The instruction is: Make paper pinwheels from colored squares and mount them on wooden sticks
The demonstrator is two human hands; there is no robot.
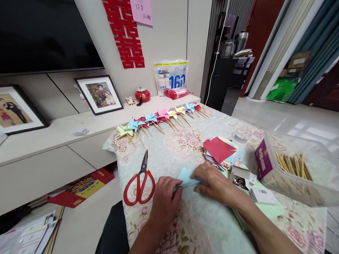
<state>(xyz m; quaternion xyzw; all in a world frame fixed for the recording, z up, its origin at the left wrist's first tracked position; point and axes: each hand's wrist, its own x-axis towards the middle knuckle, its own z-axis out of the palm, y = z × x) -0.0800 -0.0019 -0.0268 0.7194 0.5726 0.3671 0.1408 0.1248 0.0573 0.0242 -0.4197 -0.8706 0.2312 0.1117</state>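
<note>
1. Step in hand, as I judge it: folding 1 light blue paper square on the near part of the table.
2. I read the left hand as flat, fingers curled down and pressing the sheet's left edge.
3. The right hand lies over the sheet's right edge, fingers pinching it closed against the cloth.
4. Red-handled scissors lie just left of the left hand; the stack of coloured paper sits beyond the right hand.
5. A clear box of wooden sticks stands right; finished pinwheels line the far edge.
6. Next move, in my judgement, calls for aligned corners and a firm crease.
</note>
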